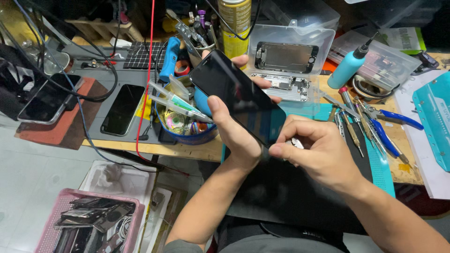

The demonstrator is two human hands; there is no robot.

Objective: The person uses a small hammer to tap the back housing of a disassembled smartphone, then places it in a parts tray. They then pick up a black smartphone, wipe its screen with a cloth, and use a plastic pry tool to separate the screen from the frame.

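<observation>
1. Two spare phones [123,108] lie flat on the surface [403,164], out of the way.
2. Left hand [234,136] clamps the black phone [238,97], tilted above the surface so its lower end faces the other hand.
3. Right hand [318,152] pinches closed at that phone's lower corner; screwdrivers [351,124] lie nearby.

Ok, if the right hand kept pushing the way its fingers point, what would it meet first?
The right hand points left, its fingertips already at the lower end of the black phone. Beyond that, likely the left hand gripping it.
</observation>
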